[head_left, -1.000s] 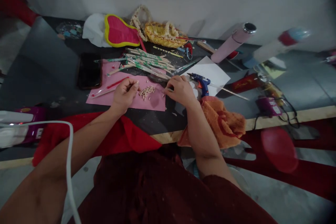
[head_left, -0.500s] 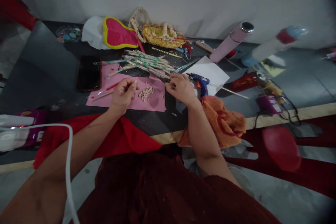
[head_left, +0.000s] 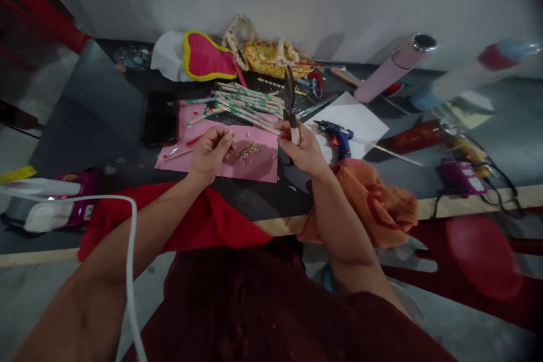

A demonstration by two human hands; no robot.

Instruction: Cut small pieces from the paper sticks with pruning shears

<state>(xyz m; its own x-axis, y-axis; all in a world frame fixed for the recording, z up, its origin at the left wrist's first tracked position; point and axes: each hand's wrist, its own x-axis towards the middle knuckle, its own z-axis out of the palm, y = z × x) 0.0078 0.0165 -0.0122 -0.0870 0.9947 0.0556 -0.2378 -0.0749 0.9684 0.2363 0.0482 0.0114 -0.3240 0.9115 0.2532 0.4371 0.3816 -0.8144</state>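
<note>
My right hand [head_left: 303, 150] is closed round the handles of dark-jawed pliers [head_left: 289, 93], held upright with the jaws toward the wall. Red and white show on the handles. My left hand [head_left: 211, 155] is pinched over a pink sheet [head_left: 263, 172], with a small pale piece [head_left: 231, 134] at its fingertips, possibly a short stick bit. Between the hands, a heap of short pale stick pieces [head_left: 248, 151] lies on the sheet. Behind them are several long wooden sticks in green-printed clear wrappers [head_left: 246, 104].
A blue glue gun [head_left: 337, 134] rests on white paper [head_left: 367, 119], right of my right hand. An orange cloth [head_left: 373, 203] lies at the table edge. A phone [head_left: 161, 119] is at left. A yellow basket [head_left: 265, 59] and a pink flask [head_left: 394, 68] stand near the wall.
My right hand has picked up the pliers from beside the wrapped sticks and raised them upright. My left hand keeps its pinch. The whole view has shifted slightly.
</note>
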